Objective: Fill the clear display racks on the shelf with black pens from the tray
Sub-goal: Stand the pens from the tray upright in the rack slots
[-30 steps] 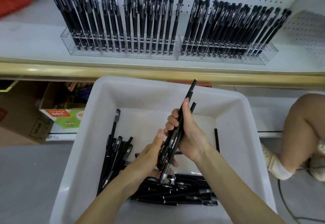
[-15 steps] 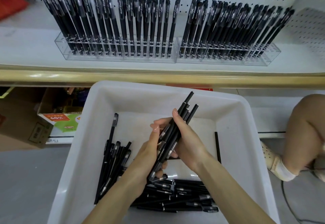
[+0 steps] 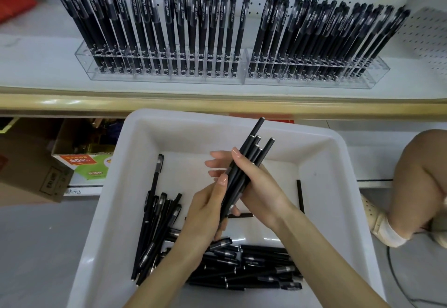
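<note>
Black pen bundle (image 3: 252,149) slants up-right twd racks (image 3: 169,75), gripped by L hand (image 3: 208,211) & R hand (image 3: 258,186).

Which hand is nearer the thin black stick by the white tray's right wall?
Right. The right hand, gripping the bundle of black pens, is just left of the thin black stick; the left hand is farther left.

reaches in with both forearms converging from below. grips a bundle of pens (image 3: 238,177) in the right hand (image 3: 260,186), thumb laid along the top, fingers curled underneath. clasps its lower part with the left hand (image 3: 205,213), thumb pressed to the side.
</note>
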A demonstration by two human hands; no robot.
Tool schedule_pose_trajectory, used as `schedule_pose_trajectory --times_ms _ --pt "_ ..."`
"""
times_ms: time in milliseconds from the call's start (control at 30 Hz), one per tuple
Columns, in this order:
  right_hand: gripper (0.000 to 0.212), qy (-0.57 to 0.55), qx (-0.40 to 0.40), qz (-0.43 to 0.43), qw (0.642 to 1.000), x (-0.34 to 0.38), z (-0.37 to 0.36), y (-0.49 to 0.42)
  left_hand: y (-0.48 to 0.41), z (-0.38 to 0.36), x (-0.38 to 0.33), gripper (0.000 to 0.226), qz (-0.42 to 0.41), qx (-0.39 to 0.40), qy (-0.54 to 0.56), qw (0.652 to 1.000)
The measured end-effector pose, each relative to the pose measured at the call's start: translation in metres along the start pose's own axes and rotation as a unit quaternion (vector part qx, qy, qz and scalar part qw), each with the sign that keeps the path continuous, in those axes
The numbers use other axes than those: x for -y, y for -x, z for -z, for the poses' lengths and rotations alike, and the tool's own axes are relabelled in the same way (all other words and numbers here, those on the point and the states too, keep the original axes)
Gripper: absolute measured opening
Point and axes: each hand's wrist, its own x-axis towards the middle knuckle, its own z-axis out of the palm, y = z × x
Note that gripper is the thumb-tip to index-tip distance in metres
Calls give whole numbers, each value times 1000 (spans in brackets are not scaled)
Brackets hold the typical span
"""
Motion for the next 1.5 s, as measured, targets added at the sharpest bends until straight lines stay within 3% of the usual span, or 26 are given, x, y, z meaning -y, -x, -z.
schedule_pose_trajectory --times_ms 200,333,467,633,767,933,1033,1133,1267,1400,1500 --pt "27 -213 -45 56 974 27 -4 -12 7 -2 -4 55 8 -32 15 999" --pt "42 -185 -77 81 976 27 -11 -16 8 -3 -5 55 0 -51 12 999" --pt "42 -203 -79 91 972 14 -15 -13 8 -3 -6 57 -3 -70 5 998" --pt "19 -152 -86 96 980 -1 -17 -5 7 -6 -4 60 -13 -103 -15 995" --pt "12 -150 -88 75 982 -1 -15 -6 12 -5 -7 61 39 -55 -3 998" --pt "12 -201 -48 18 978 7 -8 -10 14 12 -14 53 75 117 1 990" --pt "9 -206 -4 -12 979 8 -7 -10 13 18 -23 40 95 173 12 980" --pt "19 -127 16 -28 991 8 -7 -8 11 16 -29 18 95 167 21 981" --pt "35 -70 1 1 998 8 -3 -7 11 14 -29 7 79 158 9 984" --pt "48 -59 -52 78 994 11 5 -11 10 13 -28 12 75 169 1 983" --pt "39 34 -79 116 990 16 11 -15 10 12 -28 14 77 172 -20 982"
